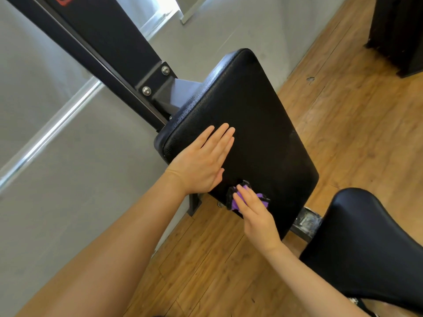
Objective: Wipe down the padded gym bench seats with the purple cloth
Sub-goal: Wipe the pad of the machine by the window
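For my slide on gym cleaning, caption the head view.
Right hand wipes black bench pad with purple cloth; left hand rests flat on it.

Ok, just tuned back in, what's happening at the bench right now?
A person is wiping the black back pad. The right hand presses the purple cloth against the pad's near lower edge, while the left hand rests flat on the pad with straight fingers. The second padded seat sits at the right, with no hand on it.
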Available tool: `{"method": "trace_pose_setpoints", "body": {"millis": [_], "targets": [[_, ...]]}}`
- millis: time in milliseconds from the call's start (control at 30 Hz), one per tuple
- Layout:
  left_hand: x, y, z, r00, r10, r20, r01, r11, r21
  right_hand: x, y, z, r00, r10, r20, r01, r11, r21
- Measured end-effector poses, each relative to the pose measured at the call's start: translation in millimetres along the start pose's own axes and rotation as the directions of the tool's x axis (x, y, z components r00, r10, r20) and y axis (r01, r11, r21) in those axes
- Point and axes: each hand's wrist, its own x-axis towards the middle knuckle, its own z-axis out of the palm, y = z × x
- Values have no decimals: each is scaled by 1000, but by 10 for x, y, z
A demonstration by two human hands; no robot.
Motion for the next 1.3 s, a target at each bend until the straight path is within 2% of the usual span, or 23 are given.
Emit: {"method": "trace_pose_setpoints", "body": {"millis": [133,200,267,367,467,533,600,667,733,800,900,967,1067,1133,1200,1300], "targets": [[6,4,33,1000,3,-9,-3,1000,-15,-82,168,-123,996,89,-6,-89,996,22],[6,3,50,1000,-8,-16,8,1000,-24,83,297,-287,985,151,-85,-145,987,72],[3,7,65,1000,-12,-20,11,999,-39,344,516,-508,942,291,-165,-276,955,108],[4,13,69,1000,-1,-16,0,999,-38,788,859,-786,867,454,-204,-453,890,56],[5,12,67,1000,-1,-20,1,1000,-27,1129,1024,-797,852,494,-174,-485,869,96],[4,10,71,1000,-3,-24,2,1000,-28,1181,967,-696,825,536,-178,-499,839,217],[10,11,77,999,-7,-36,6,999,-38,1072,816,-617,765,613,-198,-531,774,346],[12,17,72,999,-9,-31,8,999,-40,816,607,-523,759,624,-186,-522,754,399],[13,21,64,1000,-7,-21,6,1000,-25,441,374,-360,815,564,-134,-494,796,349],[11,19,44,1000,-8,-13,8,1000,-10,36,185,-195,871,490,-25,-465,841,274],[6,18,5,1000,-11,20,12,1000,-6,-291,158,-162,906,406,121,-422,890,172],[8,21,5,1000,-14,27,14,1000,-5,-233,193,-258,933,343,111,-355,927,118],[9,22,18,1000,-16,5,16,1000,6,10,68,-328,992,123,32,-125,990,59],[4,22,19,1000,-12,0,12,1000,8,135,-24,-259,996,-46,72,46,999,-10],[1,26,14,1000,-11,3,11,1000,12,173,7,-188,981,-155,114,160,986,-39],[-1,29,21,1000,-10,6,10,1000,14,53,286,-164,974,-178,140,191,978,-81]]}}
